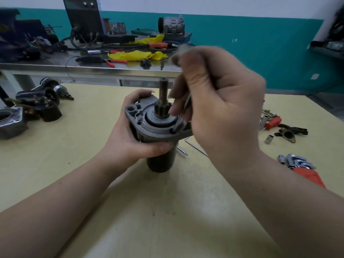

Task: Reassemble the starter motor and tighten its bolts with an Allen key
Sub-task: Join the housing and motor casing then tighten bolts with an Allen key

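Here we stand the starter motor [158,127] upright on the yellow table [167,211], far from its edges. Our left hand [128,135] grips its housing; our right hand [214,101] pinches the Allen key [179,120], tip in a flange bolt.

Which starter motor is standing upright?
The starter motor gripped by the left hand, pinion shaft up; the others lie dismantled at the table's left edge.

Even indoor light on your surface [74,164], soft shadows under your arms, your right hand [214,101] motion-blurred, wide-angle bending at edges, far bench [55,62] dimmer, slightly soft.
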Action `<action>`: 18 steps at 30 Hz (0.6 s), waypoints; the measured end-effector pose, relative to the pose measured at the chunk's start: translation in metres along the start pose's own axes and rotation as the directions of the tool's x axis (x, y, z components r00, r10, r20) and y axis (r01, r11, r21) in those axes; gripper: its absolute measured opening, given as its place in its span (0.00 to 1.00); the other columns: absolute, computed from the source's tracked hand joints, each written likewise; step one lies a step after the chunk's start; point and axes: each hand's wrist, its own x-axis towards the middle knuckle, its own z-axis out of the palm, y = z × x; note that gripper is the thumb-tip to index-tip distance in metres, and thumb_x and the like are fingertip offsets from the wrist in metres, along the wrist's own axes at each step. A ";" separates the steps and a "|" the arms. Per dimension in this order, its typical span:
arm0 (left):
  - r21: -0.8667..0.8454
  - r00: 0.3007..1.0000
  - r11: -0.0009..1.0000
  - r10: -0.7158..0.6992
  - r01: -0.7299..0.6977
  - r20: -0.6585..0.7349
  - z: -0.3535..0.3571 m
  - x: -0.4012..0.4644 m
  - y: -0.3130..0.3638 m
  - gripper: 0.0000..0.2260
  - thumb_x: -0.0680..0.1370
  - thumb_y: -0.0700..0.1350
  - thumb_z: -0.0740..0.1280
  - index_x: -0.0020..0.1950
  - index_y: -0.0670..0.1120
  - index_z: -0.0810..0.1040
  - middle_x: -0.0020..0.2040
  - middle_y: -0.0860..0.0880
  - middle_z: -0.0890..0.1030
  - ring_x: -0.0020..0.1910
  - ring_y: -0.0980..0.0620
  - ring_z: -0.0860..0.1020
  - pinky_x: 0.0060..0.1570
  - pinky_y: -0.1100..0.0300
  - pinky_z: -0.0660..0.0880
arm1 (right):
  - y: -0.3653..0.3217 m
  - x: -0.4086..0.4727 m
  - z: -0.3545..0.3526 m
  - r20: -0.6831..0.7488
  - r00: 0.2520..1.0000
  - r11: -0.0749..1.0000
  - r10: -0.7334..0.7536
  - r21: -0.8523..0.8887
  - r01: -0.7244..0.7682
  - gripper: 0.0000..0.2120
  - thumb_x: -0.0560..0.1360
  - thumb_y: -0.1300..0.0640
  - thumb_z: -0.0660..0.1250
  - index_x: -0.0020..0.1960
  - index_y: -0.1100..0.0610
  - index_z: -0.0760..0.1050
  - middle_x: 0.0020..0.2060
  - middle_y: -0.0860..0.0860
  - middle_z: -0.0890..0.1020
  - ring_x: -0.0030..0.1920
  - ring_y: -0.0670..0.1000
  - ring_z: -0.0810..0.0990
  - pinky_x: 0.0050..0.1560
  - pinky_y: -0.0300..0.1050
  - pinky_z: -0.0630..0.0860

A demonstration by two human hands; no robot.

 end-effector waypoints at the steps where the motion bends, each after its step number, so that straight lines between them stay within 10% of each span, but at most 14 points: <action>1: -0.044 0.999 0.999 -0.030 0.032 0.044 -0.006 0.001 -0.001 0.47 0.63 0.43 0.82 0.79 0.48 0.64 0.70 0.42 0.78 0.69 0.41 0.80 0.69 0.46 0.78 | 0.002 0.004 -0.004 -0.059 0.997 0.995 0.050 0.085 -0.045 0.08 0.86 0.60 0.63 0.52 0.59 0.81 0.33 0.56 0.81 0.28 0.53 0.81 0.28 0.41 0.73; 7: -0.025 0.933 0.988 -0.136 0.153 0.335 -0.037 0.012 -0.004 0.53 0.64 0.38 0.78 0.84 0.45 0.56 0.70 0.35 0.75 0.72 0.32 0.76 0.73 0.40 0.73 | 0.039 0.034 -0.034 0.014 0.954 0.953 0.300 -0.052 -0.299 0.09 0.87 0.60 0.63 0.56 0.54 0.83 0.36 0.54 0.77 0.35 0.51 0.72 0.34 0.42 0.69; 10: 0.005 0.881 0.991 -0.121 0.134 0.458 -0.044 0.019 0.004 0.50 0.65 0.36 0.77 0.84 0.55 0.61 0.73 0.42 0.78 0.73 0.39 0.77 0.72 0.46 0.75 | 0.046 0.029 -0.033 0.366 0.644 0.730 0.672 -0.179 -0.660 0.08 0.82 0.47 0.70 0.55 0.48 0.86 0.32 0.49 0.74 0.34 0.52 0.67 0.31 0.44 0.61; 13: 0.039 0.844 0.992 -0.126 0.124 0.521 -0.046 0.020 0.010 0.49 0.67 0.36 0.76 0.83 0.63 0.62 0.72 0.48 0.79 0.73 0.44 0.78 0.70 0.51 0.76 | 0.041 0.025 -0.029 0.569 0.384 0.625 0.727 -0.316 -0.714 0.26 0.70 0.34 0.76 0.65 0.39 0.79 0.40 0.49 0.83 0.33 0.50 0.74 0.26 0.41 0.64; 18: -0.017 0.828 0.976 -0.176 0.219 0.532 -0.052 0.015 0.014 0.53 0.68 0.35 0.75 0.84 0.69 0.58 0.78 0.46 0.76 0.77 0.41 0.75 0.72 0.50 0.75 | 0.028 0.022 -0.024 0.595 0.396 0.690 0.699 -0.416 -0.592 0.48 0.65 0.34 0.79 0.80 0.38 0.65 0.56 0.48 0.85 0.39 0.43 0.82 0.28 0.35 0.72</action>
